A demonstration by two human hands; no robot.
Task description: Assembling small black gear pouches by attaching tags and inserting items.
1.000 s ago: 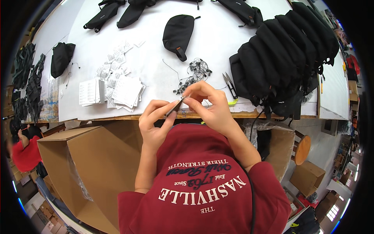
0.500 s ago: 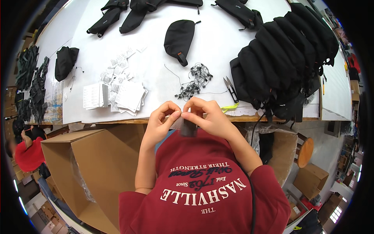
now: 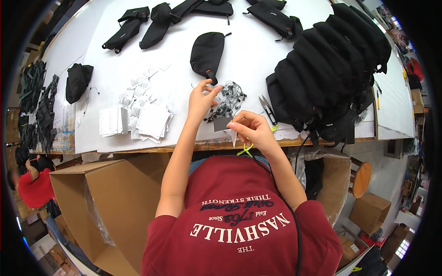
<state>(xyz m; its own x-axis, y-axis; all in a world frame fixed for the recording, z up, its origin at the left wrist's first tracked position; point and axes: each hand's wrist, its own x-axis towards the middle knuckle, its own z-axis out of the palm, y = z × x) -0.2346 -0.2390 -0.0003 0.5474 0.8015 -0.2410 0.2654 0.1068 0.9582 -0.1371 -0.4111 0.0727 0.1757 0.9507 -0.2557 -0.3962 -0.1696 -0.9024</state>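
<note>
My left hand (image 3: 201,100) reaches forward to the near end of a black pouch (image 3: 207,53) lying on the table. Its thumb and forefinger are apart, right at the pouch's small strap loop (image 3: 212,77); whether they touch it I cannot make out. My right hand (image 3: 255,131), near the table edge, pinches a dark grey hang tag (image 3: 222,123) between thumb and fingers. A white face of card hangs below the fingertips. Between and beyond the hands lies a tangled heap of thin black tag strings (image 3: 232,96).
Stacked and scattered white paper tags (image 3: 152,120) lie on the left. Black-handled snips (image 3: 268,110) rest right of the strings, beside a big row of black pouches (image 3: 322,69). More pouches (image 3: 124,34) lie at the back. An open cardboard box (image 3: 106,198) stands below the table's left edge.
My hands were together at the table edge, fingertips meeting over the dark tag. The left has moved forward to the pouch; the right keeps the tag and has shifted slightly right.
</note>
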